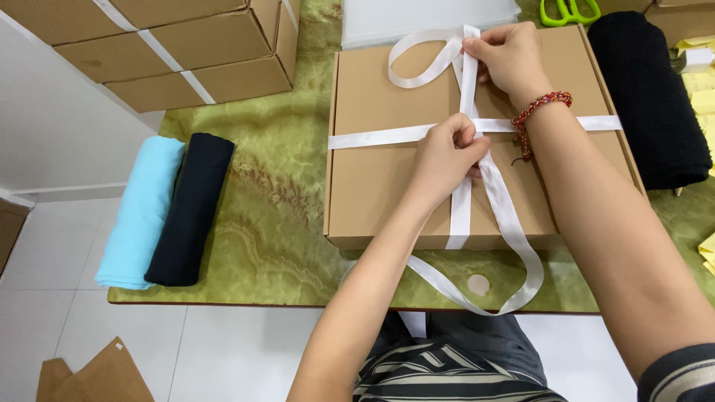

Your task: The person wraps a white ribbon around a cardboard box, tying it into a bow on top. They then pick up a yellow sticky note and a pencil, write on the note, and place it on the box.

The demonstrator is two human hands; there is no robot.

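White ribbon (417,134) crossed over flat brown box (387,179), left hand (447,156) pinching the crossing, right hand (506,56) gripping, seemingly, a loop.

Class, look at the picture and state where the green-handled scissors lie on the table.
In the head view, the green-handled scissors lie at the top edge, right of centre, beyond the far edge of the cardboard box and left of the black rolled cloth.

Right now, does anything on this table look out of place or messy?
Mostly tidy. One long loop of the white ribbon trails off the cardboard box and hangs past the table's front edge. The left hand pinches the ribbon crossing; the right hand holds a loop.
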